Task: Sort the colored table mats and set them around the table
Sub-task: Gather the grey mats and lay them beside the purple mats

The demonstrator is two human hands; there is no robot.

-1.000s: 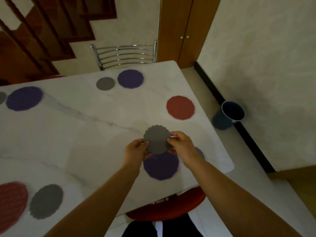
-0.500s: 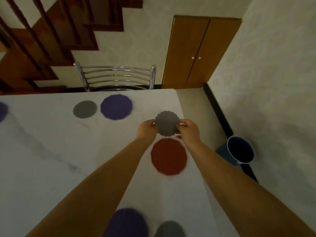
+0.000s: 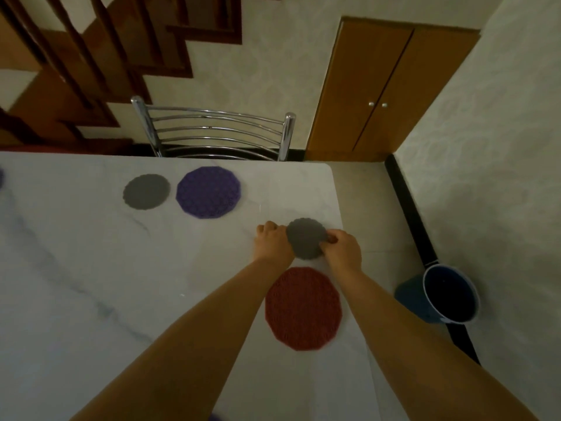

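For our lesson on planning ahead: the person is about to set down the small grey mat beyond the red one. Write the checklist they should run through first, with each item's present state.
1. Both hands hold the small grey scalloped mat: left hand and right hand pinch opposite edges: ok.
2. Bare white marble table under it: ok.
3. Clear of the large red round mat: ok.
4. Fully inside the table's right edge: ok, though close.
5. Mat touching the table: cannot tell.
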